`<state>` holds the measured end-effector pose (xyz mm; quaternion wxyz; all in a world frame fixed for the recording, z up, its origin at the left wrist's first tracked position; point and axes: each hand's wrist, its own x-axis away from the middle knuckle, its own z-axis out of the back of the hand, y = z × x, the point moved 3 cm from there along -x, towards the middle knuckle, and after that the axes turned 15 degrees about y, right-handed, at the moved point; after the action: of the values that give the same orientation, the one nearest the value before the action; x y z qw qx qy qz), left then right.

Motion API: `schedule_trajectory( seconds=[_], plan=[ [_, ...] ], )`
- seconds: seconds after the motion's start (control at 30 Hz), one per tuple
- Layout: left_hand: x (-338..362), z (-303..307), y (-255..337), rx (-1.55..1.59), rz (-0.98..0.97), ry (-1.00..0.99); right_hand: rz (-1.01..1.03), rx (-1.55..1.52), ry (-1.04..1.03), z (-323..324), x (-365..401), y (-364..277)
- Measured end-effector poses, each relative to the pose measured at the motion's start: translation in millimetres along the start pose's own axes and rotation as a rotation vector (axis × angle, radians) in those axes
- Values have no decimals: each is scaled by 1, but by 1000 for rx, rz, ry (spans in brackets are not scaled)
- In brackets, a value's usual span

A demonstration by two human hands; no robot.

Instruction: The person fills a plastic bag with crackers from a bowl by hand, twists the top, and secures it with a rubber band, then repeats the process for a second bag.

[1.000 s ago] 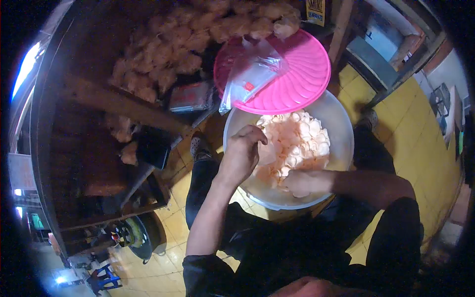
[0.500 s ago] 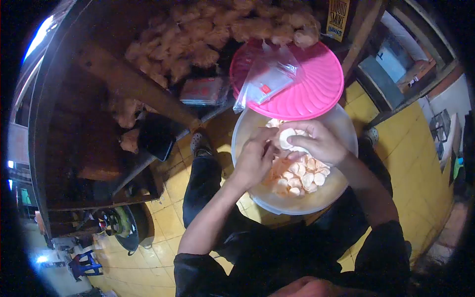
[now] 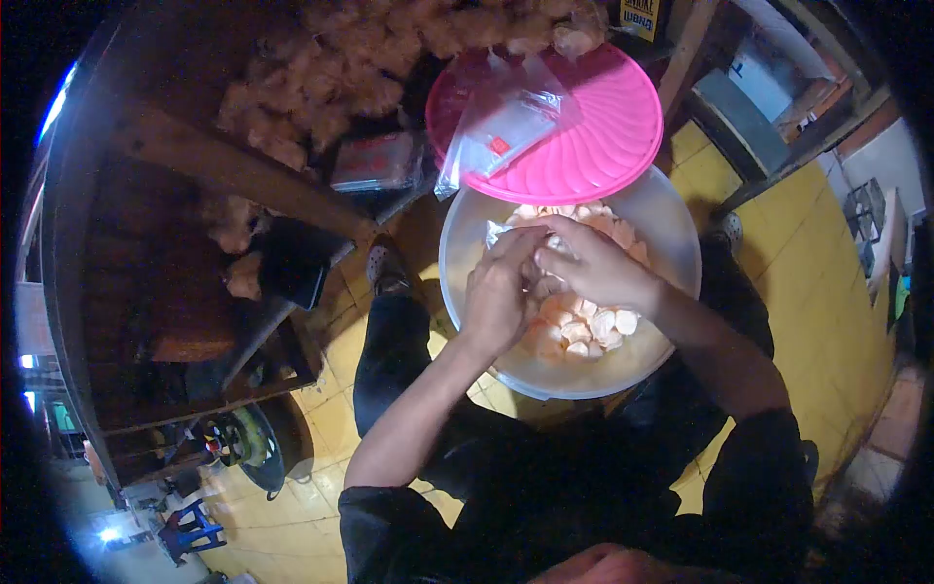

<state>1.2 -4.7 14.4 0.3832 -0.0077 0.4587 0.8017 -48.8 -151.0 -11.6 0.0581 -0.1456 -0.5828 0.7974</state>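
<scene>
Both hands meet over a large translucent tub (image 3: 449,292) that holds pale, round crackers (image 3: 584,326). My left hand (image 3: 501,292) is closed, its fingers curled around a clear plastic bag (image 3: 495,232) that glints past the knuckles. Against it lies my right hand (image 3: 603,268), fingers bent inward and pressed to the left fingers. What the right fingers hold is hidden. A pink ribbed lid (image 3: 608,127) rests over the tub's far side, with a stack of clear plastic bags (image 3: 506,127) on top.
A heap of brownish bagged pieces (image 3: 341,88) fills the dark wooden shelf at the back left. Nearer are a plastic-wrapped pack (image 3: 375,161) and a black phone-like object (image 3: 297,275). A wok (image 3: 263,453) sits low at left. Wooden frames (image 3: 769,175) stand at right.
My right hand has closed in against the left, and the white cracker seen under its thumb is now hidden. The shiny plastic shows beside the left fingers. The whole view has shifted slightly.
</scene>
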Motion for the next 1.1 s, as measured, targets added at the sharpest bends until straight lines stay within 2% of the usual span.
schedule_trajectory(
  seconds=[0.03, 0.1, 0.13, 0.27, 0.33, 0.37, 0.43, 0.47, 0.5, 0.53, 0.57, 0.67, 0.7, 0.73, 0.77, 0.83, 0.87, 0.9, 0.97, 1.0, 1.03, 1.1],
  plan=[
    [-1, 2, -1, -19, 19, -17, -2, -1, -2, 4, -2, -2],
    [-1, 3, -1, 39, 29, 0, -614, -600, -205, 11, 1, -9],
    [-3, 4, 0, 56, 46, -15, -566, -552, -228, 14, -1, -21],
    [-1, 5, 8, 88, 124, -92, -529, -487, -329, 14, 0, -5],
    [0, 6, 12, 112, 135, -108, -155, -73, -218, 12, -1, -6],
    [1, 6, 13, 136, 145, -126, -154, -73, -220, 11, 1, -8],
    [3, 3, 3, 174, 95, -112, -254, 45, -71, 14, 2, -18],
    [3, 2, 1, 214, 42, -101, -255, 45, -71, 13, 2, -15],
    [2, 3, 3, 215, 42, -101, -177, 172, -72, 11, 1, -11],
    [0, 3, 6, 322, 192, -139, -97, 298, -73, 10, -1, -9],
    [0, 3, 7, 428, 341, -176, -97, 298, -73, 10, -1, -8],
    [-2, 6, 7, 415, 434, -64, -197, 216, -125, 7, -2, -7],
    [-1, 4, 2, 418, 436, -61, -265, 88, -168, 6, -2, -3],
    [-1, 4, -4, 270, 292, 6, -331, -40, -214, 5, -2, 0],
    [-1, 6, -7, 119, 150, 73, -330, -35, -223, 6, -2, 2],
    [-2, 8, -6, 49, 125, 95, -444, -210, -227, 7, -1, 5],
    [-3, 10, -5, -23, 93, 108, -456, -17, -234, 11, -3, 6],
    [-4, 13, -3, -23, 99, 109, -458, -17, -239, 14, -2, 15],
    [-8, 22, 2, -202, 25, 196, 167, 796, -448, 16, 5, 52],
    [-9, 24, 1, -202, 24, 193, -23, 890, -436, 12, 16, 88],
    [-11, 27, -2, -164, 40, 203, -22, 892, -431, 6, 21, 88],
    [-12, 29, -4, -122, 55, 218, -122, 970, -837, -16, 38, 89]
  ],
)
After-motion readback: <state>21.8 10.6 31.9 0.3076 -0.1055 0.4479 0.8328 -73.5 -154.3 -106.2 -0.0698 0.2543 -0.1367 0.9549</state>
